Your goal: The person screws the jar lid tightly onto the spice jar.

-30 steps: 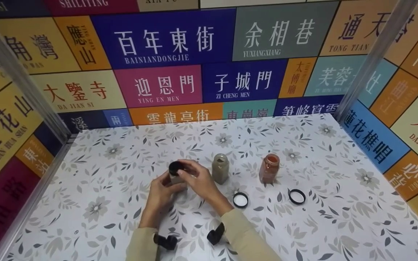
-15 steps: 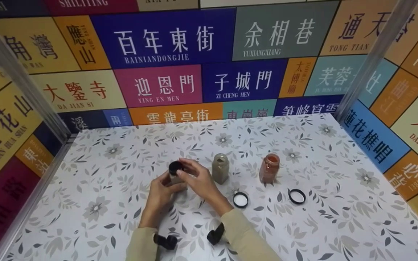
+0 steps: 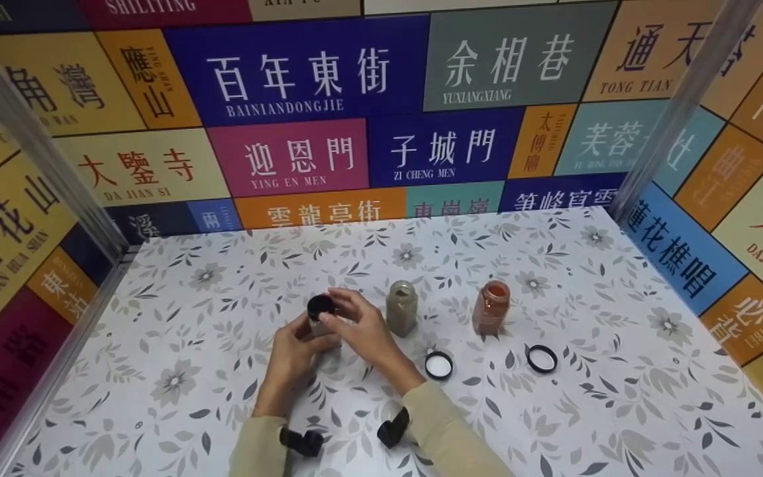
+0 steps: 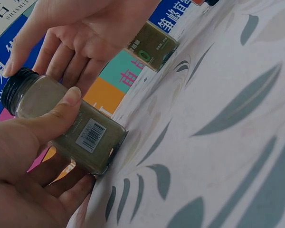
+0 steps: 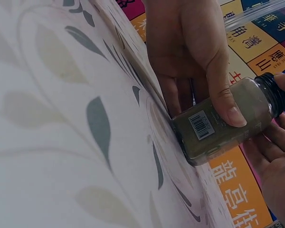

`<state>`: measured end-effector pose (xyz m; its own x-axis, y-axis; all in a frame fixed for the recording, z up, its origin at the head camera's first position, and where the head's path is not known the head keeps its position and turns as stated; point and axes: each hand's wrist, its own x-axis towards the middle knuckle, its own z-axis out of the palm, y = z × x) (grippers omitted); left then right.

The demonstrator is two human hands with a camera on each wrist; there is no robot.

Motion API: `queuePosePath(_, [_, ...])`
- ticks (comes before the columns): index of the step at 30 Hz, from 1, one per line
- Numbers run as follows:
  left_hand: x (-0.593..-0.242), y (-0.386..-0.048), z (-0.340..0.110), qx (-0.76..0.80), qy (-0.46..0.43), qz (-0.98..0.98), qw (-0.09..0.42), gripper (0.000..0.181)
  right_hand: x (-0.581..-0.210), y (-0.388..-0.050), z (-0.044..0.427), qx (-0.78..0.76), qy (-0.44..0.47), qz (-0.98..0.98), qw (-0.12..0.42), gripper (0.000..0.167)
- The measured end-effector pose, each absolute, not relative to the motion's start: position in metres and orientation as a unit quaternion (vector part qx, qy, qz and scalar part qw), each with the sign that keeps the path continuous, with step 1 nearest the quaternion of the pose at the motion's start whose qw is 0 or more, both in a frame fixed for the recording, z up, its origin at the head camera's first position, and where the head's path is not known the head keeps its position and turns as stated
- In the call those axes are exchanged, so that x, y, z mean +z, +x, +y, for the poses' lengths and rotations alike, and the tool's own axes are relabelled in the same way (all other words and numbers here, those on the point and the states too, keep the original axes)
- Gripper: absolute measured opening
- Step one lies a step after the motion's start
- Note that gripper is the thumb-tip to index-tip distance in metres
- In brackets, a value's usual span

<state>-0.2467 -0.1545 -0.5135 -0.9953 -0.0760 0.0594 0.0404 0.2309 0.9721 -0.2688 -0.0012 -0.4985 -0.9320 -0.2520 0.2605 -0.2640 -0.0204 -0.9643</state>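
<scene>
A glass jar (image 4: 92, 126) of grey-green powder with a black lid (image 3: 321, 306) stands on the table at centre left. My left hand (image 3: 294, 351) grips its body, thumb across the front beside a barcode label (image 5: 201, 125). The right hand (image 3: 363, 328) pinches the lid between thumb and fingers, as the left wrist view also shows. Just right of the hands is a lidless jar (image 3: 402, 309) with similar powder, and farther right a lidless jar (image 3: 491, 309) with reddish-orange contents.
Two black-rimmed lids lie on the table (image 3: 222, 411): one (image 3: 439, 366) with a white inside in front of the open green jar, another (image 3: 542, 359) in front and right of the red jar. Panels with printed characters (image 3: 302, 73) surround the patterned tabletop.
My right fingers have shifted very slightly on the lid. The left hand and the jars hold their places.
</scene>
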Motion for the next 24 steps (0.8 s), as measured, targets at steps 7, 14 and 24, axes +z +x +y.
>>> queuePosePath(7, [-0.5135,-0.2469,-0.1545,-0.611,0.011,-0.79,0.046,0.066,-0.4985,-0.2684,-0.001,0.685,0.199,-0.701,0.012,0.044])
queuePosePath(14, [-0.5092,-0.2442,-0.1539,-0.602,0.001,-0.797,0.052,0.063,-0.4998,-0.2689,-0.0011,0.693,0.21,-0.689,0.017,0.039])
queuePosePath(24, [-0.5116,-0.245,-0.1548,-0.597,0.007,-0.801,0.049,0.067,-0.4991,-0.2678,-0.0013,0.684,0.208,-0.698,0.022,0.043])
